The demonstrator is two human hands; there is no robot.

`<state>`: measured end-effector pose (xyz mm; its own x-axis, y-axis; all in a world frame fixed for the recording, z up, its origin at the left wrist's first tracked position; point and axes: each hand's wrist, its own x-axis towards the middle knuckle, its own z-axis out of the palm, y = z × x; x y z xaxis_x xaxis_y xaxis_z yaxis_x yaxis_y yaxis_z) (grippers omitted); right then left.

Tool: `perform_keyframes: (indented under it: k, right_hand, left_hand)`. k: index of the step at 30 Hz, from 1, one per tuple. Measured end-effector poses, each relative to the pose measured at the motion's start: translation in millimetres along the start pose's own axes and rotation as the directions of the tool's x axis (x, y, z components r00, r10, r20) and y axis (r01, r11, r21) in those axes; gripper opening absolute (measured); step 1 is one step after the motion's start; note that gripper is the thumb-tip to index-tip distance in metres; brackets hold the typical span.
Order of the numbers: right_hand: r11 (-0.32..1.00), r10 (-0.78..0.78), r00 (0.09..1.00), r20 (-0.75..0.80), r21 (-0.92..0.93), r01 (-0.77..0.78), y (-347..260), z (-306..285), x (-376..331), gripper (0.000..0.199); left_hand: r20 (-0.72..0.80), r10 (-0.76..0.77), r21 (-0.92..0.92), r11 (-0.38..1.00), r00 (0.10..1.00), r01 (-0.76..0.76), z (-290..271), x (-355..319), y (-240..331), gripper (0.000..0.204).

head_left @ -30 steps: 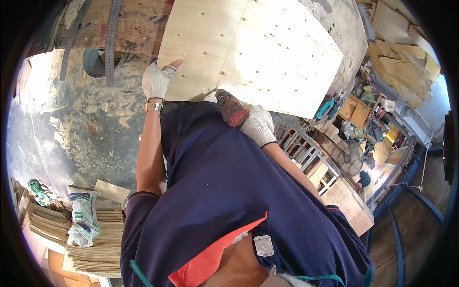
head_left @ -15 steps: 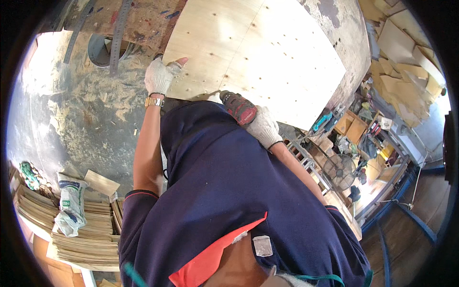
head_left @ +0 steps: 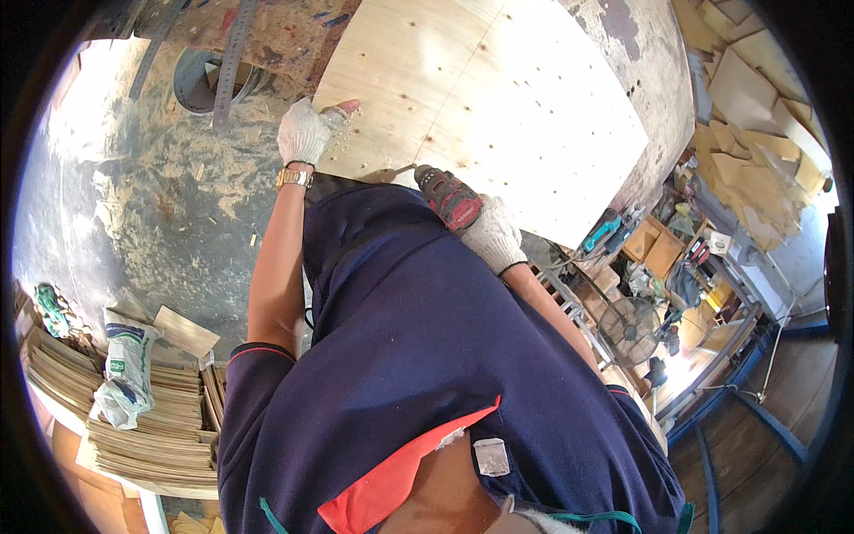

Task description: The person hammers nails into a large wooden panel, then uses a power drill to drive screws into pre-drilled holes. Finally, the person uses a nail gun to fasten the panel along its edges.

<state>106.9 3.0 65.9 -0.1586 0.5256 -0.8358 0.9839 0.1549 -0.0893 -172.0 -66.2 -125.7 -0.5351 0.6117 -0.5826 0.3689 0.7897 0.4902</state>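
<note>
A large pale plywood sheet (head_left: 498, 98) with rows of small holes lies flat in front of me. My left hand (head_left: 307, 131), in a white knit glove, presses down on the sheet's near left edge. My right hand (head_left: 492, 238), also gloved, grips a red and black power drill (head_left: 447, 194). The drill's bit touches the sheet's near edge, between my two hands. A gold watch (head_left: 294, 177) sits on my left wrist. My dark blue shirt hides the sheet's nearest edge.
Sawdust and wood chips cover the grey floor (head_left: 133, 214) at left. A metal ruler (head_left: 231, 62) lies at top left. Stacked thin wood sheets (head_left: 142, 418) with a white bag (head_left: 124, 369) sit at lower left. Cluttered shelves, a fan (head_left: 630, 327) and wood offcuts (head_left: 756, 133) fill the right.
The view has shifted so the sheet sits nearer. My right hand has swung the drill leftward and its bit now meets the sheet's edge. My left hand stays pressed on the sheet.
</note>
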Motion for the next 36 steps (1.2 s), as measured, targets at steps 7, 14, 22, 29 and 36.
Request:
perform_keyframes:
  k: [7, 14, 22, 29, 36]
  right_hand:
    - [1.000, -0.018, 0.999, -0.026, -0.018, 0.017, -0.6, 1.2, 0.8, 0.043]
    - [1.000, -0.011, 1.000, -0.021, -0.002, 0.011, -5.4, -2.5, 0.4, 0.042]
    - [0.998, -0.052, 0.997, -0.060, 0.016, 0.053, -5.2, -1.7, 1.9, 0.040]
    - [0.997, -0.070, 0.997, -0.021, -0.015, 0.069, -1.3, 0.0, 8.4, 0.043]
    - [0.993, -0.113, 0.993, -0.021, -0.030, 0.112, 5.7, 11.3, 26.7, 0.040]
  left_hand:
    - [-0.005, 0.000, 0.032, 0.999, 1.000, 0.000, 4.6, 2.6, -3.1, 0.100]
    - [-0.048, 0.019, 0.014, 1.000, 0.999, -0.018, 2.7, 0.4, 0.1, 0.092]
    - [-0.039, 0.006, -0.003, 1.000, 0.999, -0.006, 0.6, -0.7, 1.7, 0.092]
    - [-0.043, 0.009, -0.002, 1.000, 0.999, -0.010, 1.4, -0.2, 0.7, 0.096]
    - [-0.065, 0.018, -0.059, 0.998, 0.998, -0.022, 1.4, -2.4, -0.4, 0.091]
